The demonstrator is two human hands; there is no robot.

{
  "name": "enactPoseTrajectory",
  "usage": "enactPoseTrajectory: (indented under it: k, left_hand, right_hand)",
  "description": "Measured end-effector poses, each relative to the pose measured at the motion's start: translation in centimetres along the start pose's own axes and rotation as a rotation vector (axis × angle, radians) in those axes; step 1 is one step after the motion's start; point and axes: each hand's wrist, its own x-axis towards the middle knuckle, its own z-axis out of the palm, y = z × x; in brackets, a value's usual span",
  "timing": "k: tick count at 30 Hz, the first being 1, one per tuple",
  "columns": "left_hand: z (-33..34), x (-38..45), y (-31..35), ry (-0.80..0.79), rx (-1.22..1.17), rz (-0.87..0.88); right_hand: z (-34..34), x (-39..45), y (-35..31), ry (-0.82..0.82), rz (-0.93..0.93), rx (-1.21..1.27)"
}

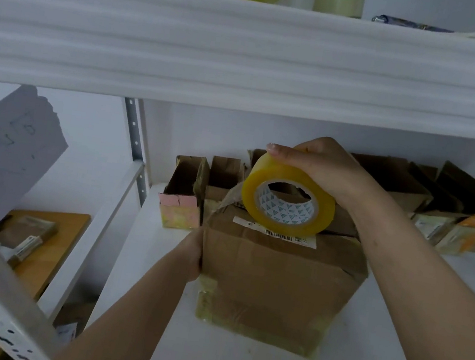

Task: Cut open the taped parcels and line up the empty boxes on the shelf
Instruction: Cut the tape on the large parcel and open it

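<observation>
A brown cardboard parcel (273, 280) with a barcode label and yellowed tape stands on the white shelf (149, 305). My right hand (324, 165) grips a roll of yellowish packing tape (287, 201) resting tilted on the parcel's top. A strip of tape runs from the roll down to the parcel's top left corner. My left hand (193, 253) presses against the parcel's left side; its fingers are hidden behind the box. Behind the parcel stand open small boxes (185, 190).
More open cardboard boxes (454, 206) line the shelf's back right. A thick white upper shelf (248, 55) hangs overhead with tape rolls on it. A metal upright (135, 146) stands left. A wooden surface (44, 246) with packets lies lower left.
</observation>
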Motion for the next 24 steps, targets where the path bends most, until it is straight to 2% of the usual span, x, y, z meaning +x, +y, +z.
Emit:
enactPoseTrajectory:
  k: [3,5,8,10,13,19,22,24]
  left_hand:
    - [0.0,-0.5,0.7,0.049,0.142,0.121]
    - [-0.4,-1.5,2.1,0.043,0.213,0.341]
    - [-1.0,-3.6,5.4,-0.134,0.433,0.786]
    - [-0.6,-3.7,7.1,-0.259,0.708,0.900]
    - [0.8,-3.1,7.8,-0.372,0.959,0.860]
    - [1.3,-2.1,7.0,-0.384,0.997,0.748]
    - [1.3,-2.2,7.2,-0.385,1.023,0.725]
    - [1.3,-2.5,7.3,-0.382,1.035,0.720]
  right_hand:
    - [-0.2,0.1,-0.1,-0.015,-0.005,0.019]
    - [-0.2,0.2,-0.2,-0.019,-0.011,0.021]
    - [-0.3,0.7,0.2,-0.014,0.032,0.056]
    - [-0.5,0.8,0.3,-0.023,0.069,0.141]
    - [-1.2,0.5,1.4,-0.085,0.014,0.293]
    - [-0.2,-0.9,7.1,-0.312,-0.047,0.773]
    - [0.2,-0.6,7.3,-0.210,-0.016,0.822]
    - [-0.5,-0.4,6.3,-0.098,0.028,0.650]
